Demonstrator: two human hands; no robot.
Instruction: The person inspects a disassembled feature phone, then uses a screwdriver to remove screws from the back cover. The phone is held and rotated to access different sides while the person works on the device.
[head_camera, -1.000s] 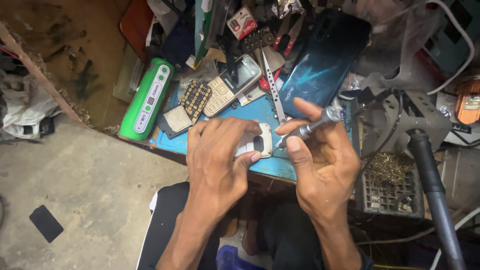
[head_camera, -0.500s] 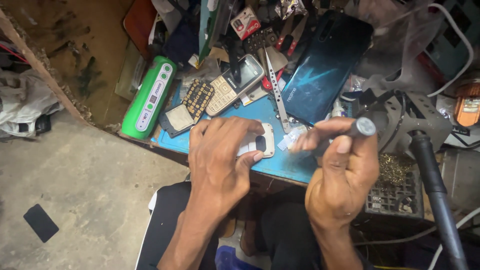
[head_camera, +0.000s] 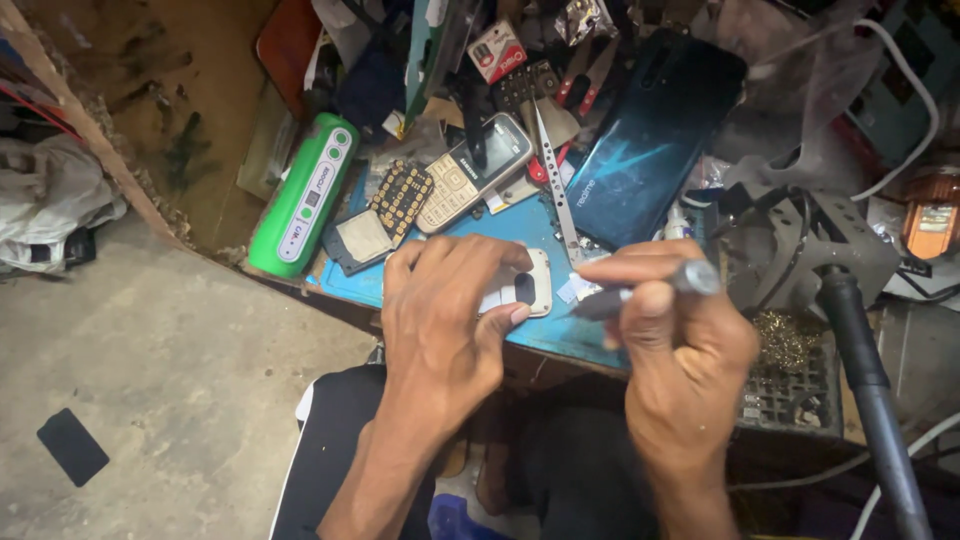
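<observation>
While pressed over the blue mat (head_camera: 520, 335) at frame centre, left hand (head_camera: 445, 320) curled down on a small white part (head_camera: 525, 290), fingertips closed around its left end, thumb against its lower edge. At far left, bare concrete floor (head_camera: 180, 380) with a dark flat scrap (head_camera: 72, 446) at lower left. Further right, at upper left of the bench, a green power bank (head_camera: 305, 195) lying slanted. Just right of it, a loose keypad (head_camera: 402, 197) and a grey keypad phone (head_camera: 475, 170), both above the left hand. Next, steel tweezers (head_camera: 555, 185) pointing down toward the white part. At upper centre-right, a dark teal phone back (head_camera: 655, 135) lying tilted. Below it, right hand (head_camera: 680, 340) closed tight around a grey screwdriver (head_camera: 645, 290), fingers wrapped on the shaft, tip aimed left and lying just beside the white part; whether touching, could not tell. At far right, a metal stand (head_camera: 820, 245) and a dark rod (head_camera: 870, 390) running to the lower right corner.
</observation>
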